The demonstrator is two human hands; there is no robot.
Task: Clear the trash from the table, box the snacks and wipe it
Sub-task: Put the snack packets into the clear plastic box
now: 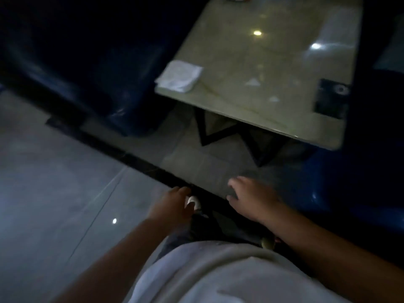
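White cloth [179, 76] on table [251, 62] corner | left hand [172, 204], right hand [251, 197]: grip loose, empty

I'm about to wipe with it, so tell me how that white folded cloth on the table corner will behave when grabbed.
The white cloth looks soft and folded in layers, so it will probably go floppy and unfold if pinched by one edge. It seems thin, likely light. It lies at the corner of the glossy table, so a push may slide it off easily.
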